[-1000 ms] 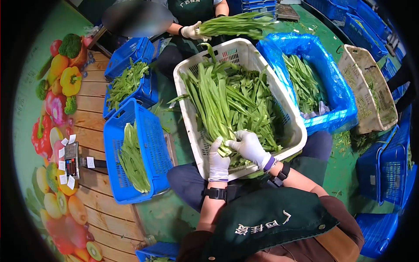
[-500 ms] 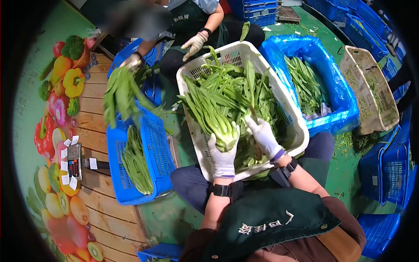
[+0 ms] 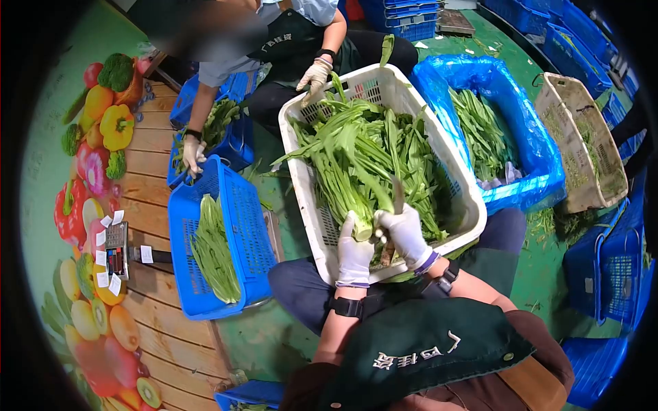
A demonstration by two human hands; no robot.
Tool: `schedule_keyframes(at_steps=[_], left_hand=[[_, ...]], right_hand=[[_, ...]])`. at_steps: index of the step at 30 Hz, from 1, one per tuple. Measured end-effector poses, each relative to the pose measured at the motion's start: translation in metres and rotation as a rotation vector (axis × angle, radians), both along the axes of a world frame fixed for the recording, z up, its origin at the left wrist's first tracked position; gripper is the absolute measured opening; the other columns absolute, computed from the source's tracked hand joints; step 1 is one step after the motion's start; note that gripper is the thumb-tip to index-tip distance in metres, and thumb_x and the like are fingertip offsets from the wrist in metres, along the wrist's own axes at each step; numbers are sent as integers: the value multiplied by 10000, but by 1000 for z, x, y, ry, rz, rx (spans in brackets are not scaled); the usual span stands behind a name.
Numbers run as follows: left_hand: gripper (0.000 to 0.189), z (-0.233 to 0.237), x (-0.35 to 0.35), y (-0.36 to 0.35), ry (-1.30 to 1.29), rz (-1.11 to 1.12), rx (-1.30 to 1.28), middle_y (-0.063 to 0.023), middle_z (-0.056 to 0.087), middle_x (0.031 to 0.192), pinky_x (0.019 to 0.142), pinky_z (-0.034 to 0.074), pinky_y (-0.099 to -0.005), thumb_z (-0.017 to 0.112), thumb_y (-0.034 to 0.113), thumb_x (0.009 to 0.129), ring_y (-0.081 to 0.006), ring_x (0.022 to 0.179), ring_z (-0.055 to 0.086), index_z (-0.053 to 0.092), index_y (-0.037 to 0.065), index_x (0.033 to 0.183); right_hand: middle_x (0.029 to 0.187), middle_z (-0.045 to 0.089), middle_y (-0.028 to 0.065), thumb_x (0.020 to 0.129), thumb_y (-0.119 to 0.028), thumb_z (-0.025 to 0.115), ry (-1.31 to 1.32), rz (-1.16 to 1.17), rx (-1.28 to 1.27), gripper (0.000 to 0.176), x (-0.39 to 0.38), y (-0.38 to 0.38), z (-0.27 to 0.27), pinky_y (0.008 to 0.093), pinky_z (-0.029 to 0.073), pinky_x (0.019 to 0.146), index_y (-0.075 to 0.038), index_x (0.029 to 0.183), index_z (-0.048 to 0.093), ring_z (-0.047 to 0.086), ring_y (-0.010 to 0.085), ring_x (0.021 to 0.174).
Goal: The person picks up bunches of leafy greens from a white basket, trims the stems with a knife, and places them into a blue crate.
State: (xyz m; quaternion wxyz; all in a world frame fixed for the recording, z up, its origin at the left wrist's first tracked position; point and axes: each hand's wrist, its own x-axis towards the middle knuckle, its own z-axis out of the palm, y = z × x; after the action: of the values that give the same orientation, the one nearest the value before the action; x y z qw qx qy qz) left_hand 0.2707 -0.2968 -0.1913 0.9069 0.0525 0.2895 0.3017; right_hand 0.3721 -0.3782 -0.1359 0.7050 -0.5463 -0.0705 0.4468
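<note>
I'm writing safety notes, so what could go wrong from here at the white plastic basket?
The slim grey knife-like blade at the white-gloved right hand stands near the white-gloved left hand, so a slip might cut a glove. Some long green leaves poke past the rim of the white plastic basket, so a few could drop to the green floor.

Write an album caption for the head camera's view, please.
Gloved left hand holds leafy greens over a white crate; the right hand grips what looks like a knife.
</note>
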Motion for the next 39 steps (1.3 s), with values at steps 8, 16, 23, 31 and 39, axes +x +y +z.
schedule_keyframes(at_steps=[8,16,23,31,39], left_hand=[[429,-12,-8,-9,392,-83,530,-113,566,1183,939,453,-437,590,299,920,-256,1089,528,497,49,1257],[424,10,6,-23,238,112,382,-67,605,1122,868,480,-305,629,255,901,-186,966,591,528,0,1224],[561,15,17,-8,-187,88,156,-112,538,1265,989,411,-433,540,426,927,-263,1150,507,448,33,1317],[683,22,7,-11,-127,14,285,-107,518,1280,1006,397,-409,567,517,879,-273,1143,505,408,55,1357],[574,4,2,-12,63,93,385,-98,511,1299,1023,380,-409,605,374,899,-253,1163,499,434,49,1341]], right_hand=[[707,637,167,721,-374,793,-928,162,-235,460,21,0,1,335,492,604,32,871,638,630,241,636],[627,590,220,755,-217,680,-1152,66,-154,271,4,10,-18,407,489,571,7,680,546,590,396,603],[573,548,11,881,-245,617,-96,-128,-23,245,27,5,7,249,385,405,-41,759,559,487,99,427],[822,659,118,792,-191,714,-410,282,-93,346,12,-3,4,295,493,684,79,977,598,587,139,736],[677,636,188,703,-140,630,-444,163,-267,274,3,11,-16,342,501,579,75,871,607,640,257,605]])
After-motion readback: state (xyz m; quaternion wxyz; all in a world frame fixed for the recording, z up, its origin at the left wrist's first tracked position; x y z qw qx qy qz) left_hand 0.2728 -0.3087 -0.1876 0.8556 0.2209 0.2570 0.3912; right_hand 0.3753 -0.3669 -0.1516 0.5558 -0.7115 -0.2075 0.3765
